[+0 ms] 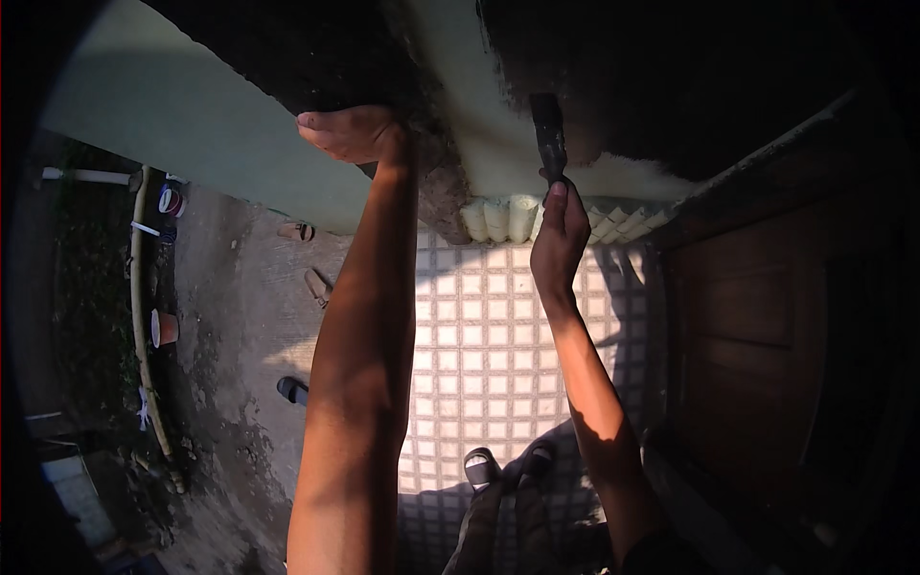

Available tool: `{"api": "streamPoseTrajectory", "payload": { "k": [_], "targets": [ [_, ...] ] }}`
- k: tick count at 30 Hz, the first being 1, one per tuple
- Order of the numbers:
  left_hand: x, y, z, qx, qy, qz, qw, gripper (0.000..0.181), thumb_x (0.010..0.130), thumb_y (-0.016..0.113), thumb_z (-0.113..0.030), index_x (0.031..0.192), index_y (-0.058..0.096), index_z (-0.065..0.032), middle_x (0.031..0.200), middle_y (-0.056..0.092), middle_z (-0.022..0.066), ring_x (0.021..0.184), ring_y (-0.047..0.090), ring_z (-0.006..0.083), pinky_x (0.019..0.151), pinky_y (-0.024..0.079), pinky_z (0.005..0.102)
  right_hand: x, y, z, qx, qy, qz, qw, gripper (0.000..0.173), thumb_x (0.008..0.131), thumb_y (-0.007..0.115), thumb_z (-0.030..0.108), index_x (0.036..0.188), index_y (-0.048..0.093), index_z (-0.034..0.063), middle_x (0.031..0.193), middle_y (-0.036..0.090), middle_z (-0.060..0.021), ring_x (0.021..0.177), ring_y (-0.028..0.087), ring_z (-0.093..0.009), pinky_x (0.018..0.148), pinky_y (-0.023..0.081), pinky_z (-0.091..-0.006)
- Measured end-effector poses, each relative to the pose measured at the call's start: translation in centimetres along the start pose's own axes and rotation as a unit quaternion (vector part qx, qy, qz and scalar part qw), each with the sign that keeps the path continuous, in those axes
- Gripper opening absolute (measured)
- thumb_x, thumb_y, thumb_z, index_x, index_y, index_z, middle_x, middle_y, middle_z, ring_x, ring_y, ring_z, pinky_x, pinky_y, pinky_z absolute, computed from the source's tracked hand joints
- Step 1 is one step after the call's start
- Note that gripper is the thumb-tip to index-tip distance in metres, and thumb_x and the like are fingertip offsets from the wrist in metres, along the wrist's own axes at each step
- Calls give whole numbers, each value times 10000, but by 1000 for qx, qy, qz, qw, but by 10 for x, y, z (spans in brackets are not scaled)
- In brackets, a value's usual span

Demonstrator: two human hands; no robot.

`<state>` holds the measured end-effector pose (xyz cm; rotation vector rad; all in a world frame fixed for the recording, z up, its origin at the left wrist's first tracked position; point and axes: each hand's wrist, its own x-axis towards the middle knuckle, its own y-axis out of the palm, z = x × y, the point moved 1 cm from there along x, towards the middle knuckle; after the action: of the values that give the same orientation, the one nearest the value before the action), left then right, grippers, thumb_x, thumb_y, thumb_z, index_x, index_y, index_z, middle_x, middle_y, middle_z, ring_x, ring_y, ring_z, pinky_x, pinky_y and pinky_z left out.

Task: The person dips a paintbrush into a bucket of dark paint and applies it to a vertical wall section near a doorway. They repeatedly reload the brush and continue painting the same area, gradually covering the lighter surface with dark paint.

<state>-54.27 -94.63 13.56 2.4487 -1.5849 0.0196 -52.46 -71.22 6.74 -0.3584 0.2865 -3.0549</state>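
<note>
My right hand (560, 230) grips the handle of a dark flat paintbrush (549, 129). The brush head lies over the pale green wall (496, 136), beside the ragged edge of a dark painted area (604, 79); I cannot tell whether it touches. To the left, my left hand (352, 134) rests against a rough dark band (338, 57) between two pale green surfaces. Its thumb side points left, and its other fingers are mostly hidden. Nothing held shows in it.
A row of pale rounded tiles (496, 219) runs along the wall's base, above a sunlit tiled floor (496, 334). At right is a brown wooden door (747, 309) in shadow. Loose sandals (317, 287), a flower pot (165, 328) and a bamboo pole (140, 287) lie left.
</note>
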Motion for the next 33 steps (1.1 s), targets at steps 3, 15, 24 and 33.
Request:
{"api": "streamPoseTrajectory", "payload": {
  "k": [3,15,24,33],
  "targets": [
    [0,-1,0,-4,-7,17,1000,690,1025,193,-501,1195,542,70,1172,586,297,1098,563,442,950,440,492,16,6,21,16,-4,12,1000,346,998,514,249,1181,571,-39,971,636,-183,872,611,-313,801,457,-421],
    [2,0,6,-21,33,14,999,666,1033,217,-466,1185,547,92,1176,577,323,1089,556,458,949,432,497,34,32,-20,-145,3,42,988,243,955,556,192,1096,564,-5,922,660,-286,877,625,-492,763,462,-536],
    [-2,0,4,-36,24,-2,999,668,1030,234,-464,1215,540,100,1205,567,330,1132,538,458,982,410,494,59,27,-9,-94,-80,4,992,252,971,528,217,969,552,-34,810,608,-272,773,569,-490,702,441,-492],
    [-1,-1,2,-19,0,8,1000,705,1021,215,-496,1252,525,93,1251,552,315,1179,527,445,1026,407,483,22,8,-35,-127,-45,56,989,204,954,546,200,998,587,5,844,648,-267,816,620,-475,698,451,-525]
  ]
}}
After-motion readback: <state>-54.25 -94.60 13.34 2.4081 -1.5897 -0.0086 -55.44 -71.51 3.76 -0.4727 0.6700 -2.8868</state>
